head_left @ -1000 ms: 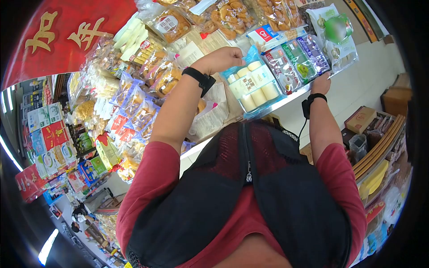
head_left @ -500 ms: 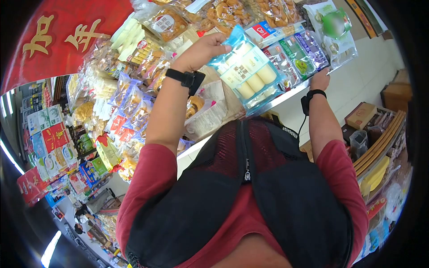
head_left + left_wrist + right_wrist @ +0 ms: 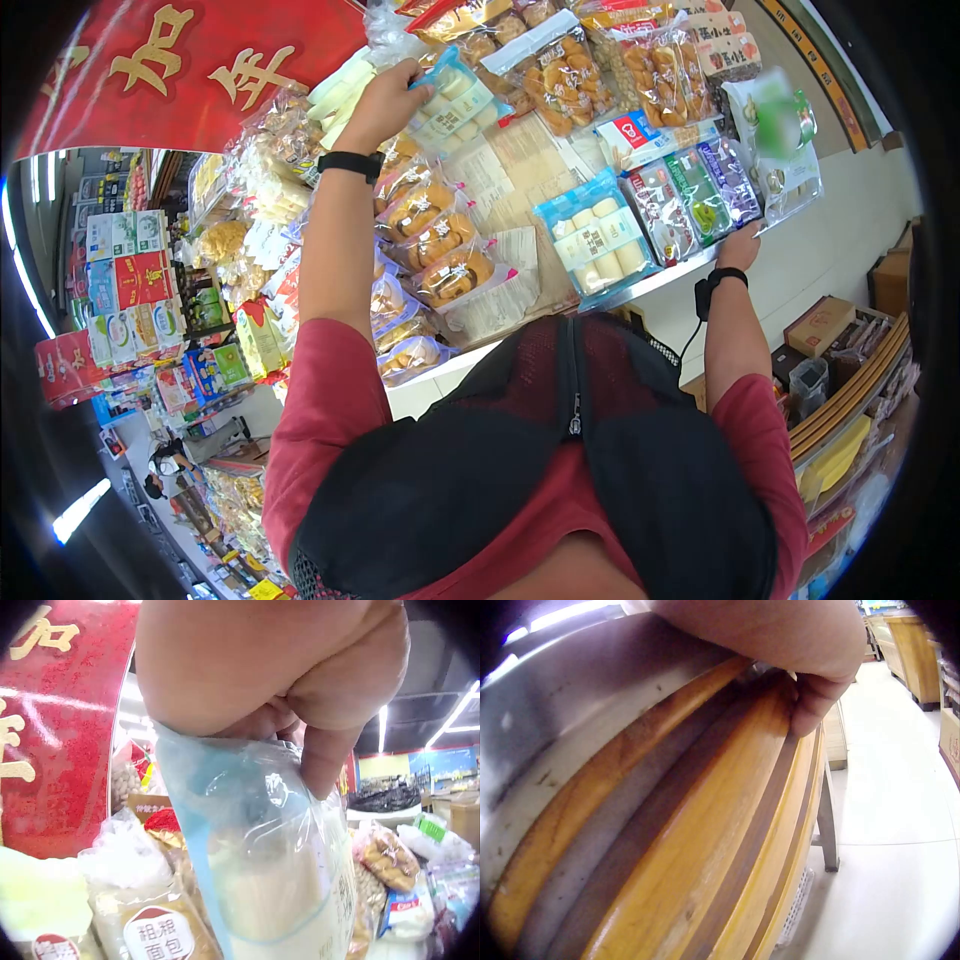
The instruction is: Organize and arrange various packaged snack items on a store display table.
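My left hand point(image 3: 385, 105) pinches the top edge of a clear-and-blue bag of white rolls point(image 3: 455, 105) at the far left of the display. Up close in the left wrist view, the bag point(image 3: 262, 847) hangs upright below the fingers of the left hand point(image 3: 277, 667). A similar blue bag of rolls point(image 3: 598, 240) lies near the front edge, beside dark, green and purple packs point(image 3: 700, 195). My right hand point(image 3: 738, 248) rests at the display's front edge; in the right wrist view, the right hand point(image 3: 780, 645) has its fingers curled over the wooden slatted rim point(image 3: 705, 825).
Bags of ring-shaped bread point(image 3: 450, 275) lie left of bare cardboard point(image 3: 525, 165). Twisted pastries point(image 3: 565, 85) sit at the back, and a red sign point(image 3: 200, 70) stands at the left. Cartons point(image 3: 820, 325) are on the right; a person point(image 3: 165, 465) is in the distance.
My left hand has carried a bag of rolls up and left, away from the front edge. Another similar bag shows where it lay. My right hand has stayed at the edge.
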The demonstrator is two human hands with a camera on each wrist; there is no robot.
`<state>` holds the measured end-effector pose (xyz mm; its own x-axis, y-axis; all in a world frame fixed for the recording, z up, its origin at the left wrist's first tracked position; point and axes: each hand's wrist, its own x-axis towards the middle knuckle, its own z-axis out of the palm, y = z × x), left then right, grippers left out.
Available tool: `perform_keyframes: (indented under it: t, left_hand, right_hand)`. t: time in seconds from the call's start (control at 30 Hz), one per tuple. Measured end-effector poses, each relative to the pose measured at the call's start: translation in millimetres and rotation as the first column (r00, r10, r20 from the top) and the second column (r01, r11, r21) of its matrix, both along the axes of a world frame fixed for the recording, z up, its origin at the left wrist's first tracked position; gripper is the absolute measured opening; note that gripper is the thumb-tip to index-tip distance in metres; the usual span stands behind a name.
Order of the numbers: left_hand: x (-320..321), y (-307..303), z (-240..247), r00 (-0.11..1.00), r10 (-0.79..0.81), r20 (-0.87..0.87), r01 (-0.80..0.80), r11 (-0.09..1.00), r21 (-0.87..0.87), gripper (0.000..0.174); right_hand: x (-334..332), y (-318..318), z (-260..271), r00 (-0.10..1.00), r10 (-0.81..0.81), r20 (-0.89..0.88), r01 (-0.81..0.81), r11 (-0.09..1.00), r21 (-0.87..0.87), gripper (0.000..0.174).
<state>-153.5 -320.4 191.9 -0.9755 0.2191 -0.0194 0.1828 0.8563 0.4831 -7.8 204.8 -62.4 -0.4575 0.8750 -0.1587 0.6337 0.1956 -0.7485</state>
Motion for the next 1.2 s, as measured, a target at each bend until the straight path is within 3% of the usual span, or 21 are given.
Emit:
perform_keyframes:
  t: [0.4,0.47,0.67,0.8,1.1,1.2]
  left_hand:
    - [-48.7,-16.9,-74.6,0.999,0.031,0.016,-0.025,0.963,-0.269,0.028]
    - [-54.7,-21.1,-82.2,0.995,0.094,-0.022,-0.095,0.924,-0.369,0.025]
    - [-66.3,-36.9,-104.4,0.954,0.256,-0.155,-0.297,0.884,-0.362,0.025]
    - [-69.2,-38.8,-109.9,0.956,0.230,-0.180,-0.277,0.912,-0.303,0.025]
    - [-71.9,-38.7,-116.1,0.960,0.278,-0.037,-0.267,0.868,-0.419,0.033]
    - [-71.3,-38.7,-118.0,0.978,0.208,0.004,-0.179,0.854,-0.489,0.039]
  right_hand:
    - [-0.4,3.5,-7.7,1.000,0.002,0.001,-0.002,1.000,0.018,0.073]
    - [0.5,1.9,-6.6,1.000,0.000,0.005,0.000,1.000,0.031,0.073]
    - [1.8,1.6,-5.4,1.000,-0.005,-0.017,0.006,0.999,0.034,0.072]
    - [1.7,2.1,-6.6,1.000,0.000,-0.030,0.001,0.999,0.034,0.071]
    - [1.8,0.3,-4.1,1.000,-0.005,-0.021,0.006,0.999,0.049,0.071]
    - [1.8,-0.7,-3.3,1.000,-0.008,-0.025,0.009,0.999,0.041,0.070]
